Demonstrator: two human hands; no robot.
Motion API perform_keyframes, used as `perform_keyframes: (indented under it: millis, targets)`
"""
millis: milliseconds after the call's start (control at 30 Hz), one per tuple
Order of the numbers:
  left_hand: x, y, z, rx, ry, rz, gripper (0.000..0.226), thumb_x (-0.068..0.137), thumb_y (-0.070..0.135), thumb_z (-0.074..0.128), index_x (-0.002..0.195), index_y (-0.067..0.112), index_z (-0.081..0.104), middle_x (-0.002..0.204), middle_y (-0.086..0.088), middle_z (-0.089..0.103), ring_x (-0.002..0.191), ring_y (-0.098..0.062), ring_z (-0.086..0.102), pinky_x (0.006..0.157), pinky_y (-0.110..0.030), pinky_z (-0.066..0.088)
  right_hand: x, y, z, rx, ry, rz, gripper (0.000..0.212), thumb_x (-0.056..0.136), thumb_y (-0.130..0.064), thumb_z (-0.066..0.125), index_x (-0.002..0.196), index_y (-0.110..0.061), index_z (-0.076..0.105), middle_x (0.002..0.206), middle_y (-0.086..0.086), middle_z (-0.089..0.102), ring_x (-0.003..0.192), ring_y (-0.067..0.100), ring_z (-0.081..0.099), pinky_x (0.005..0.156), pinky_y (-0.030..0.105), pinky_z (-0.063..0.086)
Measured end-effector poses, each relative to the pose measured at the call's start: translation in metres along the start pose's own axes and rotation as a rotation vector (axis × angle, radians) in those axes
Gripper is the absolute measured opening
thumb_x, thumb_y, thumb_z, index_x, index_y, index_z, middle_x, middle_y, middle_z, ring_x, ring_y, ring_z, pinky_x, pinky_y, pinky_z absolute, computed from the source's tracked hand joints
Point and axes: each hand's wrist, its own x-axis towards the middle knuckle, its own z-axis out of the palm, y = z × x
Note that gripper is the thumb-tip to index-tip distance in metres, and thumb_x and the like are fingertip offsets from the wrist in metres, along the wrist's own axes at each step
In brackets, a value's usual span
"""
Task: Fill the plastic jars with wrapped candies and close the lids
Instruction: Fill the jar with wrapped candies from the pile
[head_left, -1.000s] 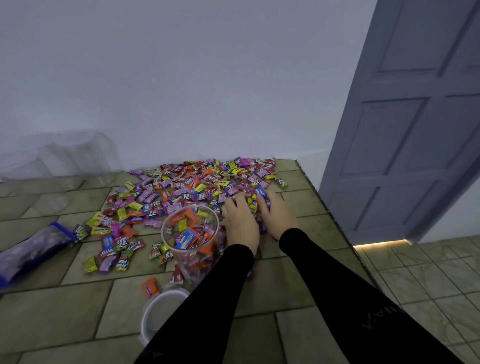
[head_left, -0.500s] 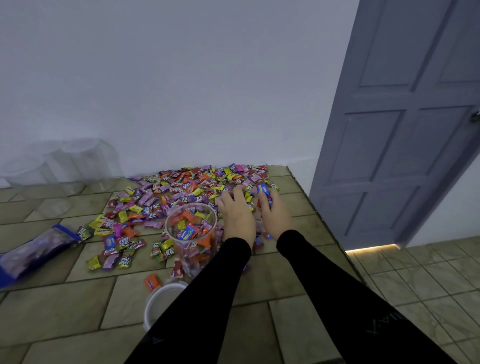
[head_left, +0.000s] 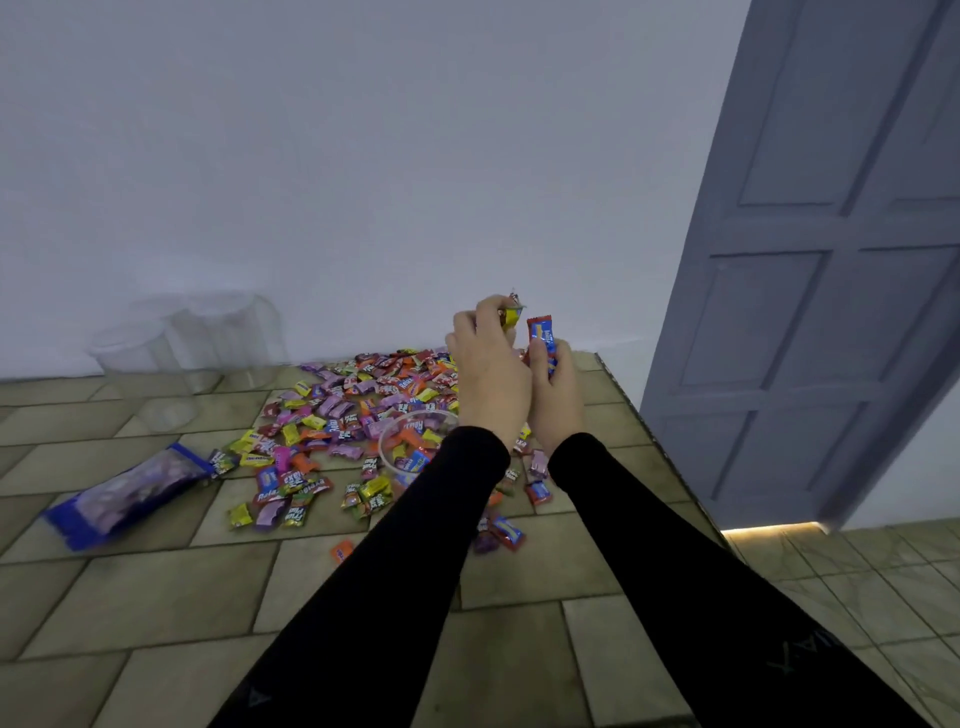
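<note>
1. the open plastic jar (head_left: 415, 441) stands just below and to the left of the two raised hands, partly hidden behind the left sleeve (head_left: 395, 545); wrapped candies show inside it.
2. the heap of wrapped candies (head_left: 358, 410) spreads over the tiled surface (head_left: 156, 582) to the left of and beneath the hands, with a few loose pieces under the forearms.
3. the left hand (head_left: 488, 374) is lifted above the heap, back toward the camera, fingers curled shut around a bunch of candies; a yellow candy (head_left: 510, 316) pokes out at its fingertips.
4. the right hand (head_left: 558, 395) is pressed against the left one, also closed on candies, with a red-and-blue candy (head_left: 542, 340) sticking up from its grip.
5. both forearms, in black sleeves, reach forward side by side.
6. empty clear jars (head_left: 208, 338) stand well to the left of the hands by the wall, and a blue candy bag (head_left: 130, 491) lies far left and lower.
</note>
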Motion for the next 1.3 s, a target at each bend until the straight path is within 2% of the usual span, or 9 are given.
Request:
perform_keyframes:
  millis: [200, 400, 533, 700, 900, 1000, 1067, 1133, 1300]
  targets:
    - [0.008, -0.021, -0.052, -0.056, 0.043, 0.037, 0.030, 0.096, -0.001, 0.044, 0.123, 0.010, 0.049, 0.111, -0.006, 0.043, 0.097, -0.014, 0.040, 0.072, -0.012, 0.030, -0.018, -0.028, 0.031, 0.079, -0.021, -0.039, 0.025, 0.103, -0.034, 0.036, 0.083, -0.021, 0.042, 0.067, -0.001, 0.042, 0.060, 0.018, 0.038, 0.059, 0.036, 0.033]
    - [-0.006, -0.057, -0.084, -0.196, -0.018, -0.050, 0.025, 0.099, 0.010, 0.045, 0.115, 0.029, 0.047, 0.100, -0.002, 0.052, 0.077, -0.013, 0.046, 0.068, -0.021, 0.037, -0.030, -0.041, 0.053, 0.195, -0.050, 0.050, 0.027, 0.102, -0.039, 0.036, 0.086, -0.020, 0.045, 0.065, -0.003, 0.037, 0.053, 0.013, 0.034, 0.057, 0.036, 0.031]
    - [-0.016, -0.066, -0.090, -0.203, -0.043, -0.045, 0.025, 0.099, 0.010, 0.047, 0.121, 0.020, 0.050, 0.099, -0.009, 0.053, 0.085, -0.026, 0.047, 0.074, -0.023, 0.037, -0.036, -0.044, 0.063, 0.201, -0.037, 0.059, 0.028, 0.102, -0.041, 0.036, 0.083, -0.022, 0.044, 0.067, -0.001, 0.036, 0.054, 0.015, 0.032, 0.055, 0.036, 0.030]
    - [-0.021, -0.071, -0.093, -0.217, -0.064, -0.078, 0.023, 0.099, 0.011, 0.048, 0.117, 0.025, 0.051, 0.088, 0.014, 0.048, 0.079, -0.012, 0.045, 0.070, -0.021, 0.038, -0.040, -0.042, 0.067, 0.157, -0.011, 0.042, 0.026, 0.102, -0.040, 0.036, 0.083, -0.023, 0.044, 0.067, -0.001, 0.038, 0.055, 0.016, 0.034, 0.057, 0.036, 0.032]
    - [-0.025, -0.079, -0.089, -0.321, -0.048, -0.127, 0.020, 0.097, 0.018, 0.050, 0.114, 0.028, 0.053, 0.090, 0.013, 0.054, 0.083, -0.011, 0.049, 0.082, -0.039, 0.044, -0.041, -0.041, 0.067, 0.085, -0.025, 0.017, 0.027, 0.103, -0.037, 0.035, 0.090, -0.014, 0.044, 0.065, -0.002, 0.038, 0.053, 0.014, 0.035, 0.053, 0.028, 0.031]
    - [-0.025, -0.076, -0.089, -0.395, -0.051, -0.157, 0.014, 0.098, 0.017, 0.052, 0.100, 0.031, 0.054, 0.074, 0.019, 0.048, 0.072, -0.006, 0.045, 0.075, -0.031, 0.038, -0.040, -0.042, 0.067, 0.067, -0.033, 0.023, 0.027, 0.103, -0.036, 0.034, 0.092, -0.014, 0.045, 0.065, -0.003, 0.038, 0.051, 0.011, 0.034, 0.047, 0.021, 0.030]
    - [-0.025, -0.075, -0.089, -0.446, -0.043, -0.197, 0.022, 0.092, 0.024, 0.054, 0.078, 0.039, 0.051, 0.064, 0.018, 0.041, 0.065, -0.011, 0.037, 0.067, -0.034, 0.033, -0.040, -0.042, 0.067, 0.082, -0.038, 0.042, 0.027, 0.103, -0.036, 0.034, 0.093, -0.013, 0.045, 0.064, -0.003, 0.037, 0.048, 0.009, 0.034, 0.047, 0.021, 0.030]
    - [-0.026, -0.073, -0.087, -0.467, -0.017, -0.218, 0.028, 0.086, 0.024, 0.053, 0.063, 0.035, 0.042, 0.058, 0.015, 0.033, 0.061, -0.012, 0.029, 0.062, -0.036, 0.026, -0.041, -0.043, 0.066, 0.096, -0.044, 0.051, 0.027, 0.103, -0.035, 0.035, 0.094, -0.011, 0.044, 0.063, -0.002, 0.036, 0.043, 0.004, 0.033, 0.044, 0.019, 0.030]
    - [-0.029, -0.068, -0.083, -0.391, -0.003, -0.094, 0.020, 0.079, 0.015, 0.049, 0.063, 0.021, 0.039, 0.052, 0.015, 0.037, 0.054, -0.006, 0.027, 0.054, -0.025, 0.022, -0.043, -0.047, 0.064, 0.087, -0.047, 0.050, 0.028, 0.103, -0.033, 0.035, 0.094, -0.009, 0.043, 0.063, -0.001, 0.035, 0.038, 0.002, 0.032, 0.039, 0.015, 0.026]
